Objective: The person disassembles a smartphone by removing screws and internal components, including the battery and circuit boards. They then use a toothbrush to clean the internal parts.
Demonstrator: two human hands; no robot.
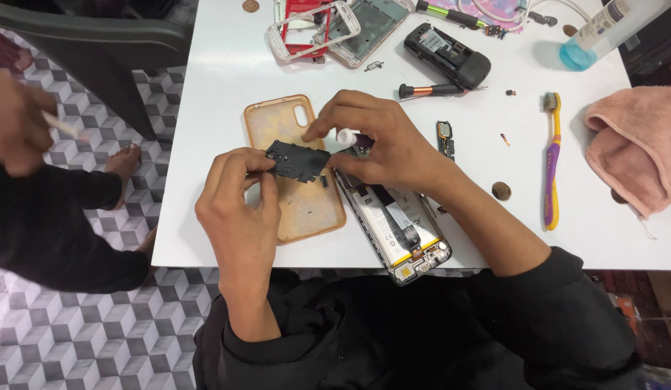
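White table (220,65) above patterned tile floor (83,339), left hand (238,209) pinching black cover plate (298,160), right hand (382,144) gripping small tool (white-capped) (347,136), opened phone (397,224) overhanging near edge.

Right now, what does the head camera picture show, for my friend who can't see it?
The left hand pinches a black phone cover plate over a tan phone case, while the right hand holds a small white-tipped tool beside an opened phone on a white table.

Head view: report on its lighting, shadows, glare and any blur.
Head view: even overhead light on the white table, which looks bright but not blown out; soft shadows under the left hand and right hand; slight glare on the opened phone; another person's hand at the left edge is motion-blurred; the table edges bow a little with wide-angle distortion.
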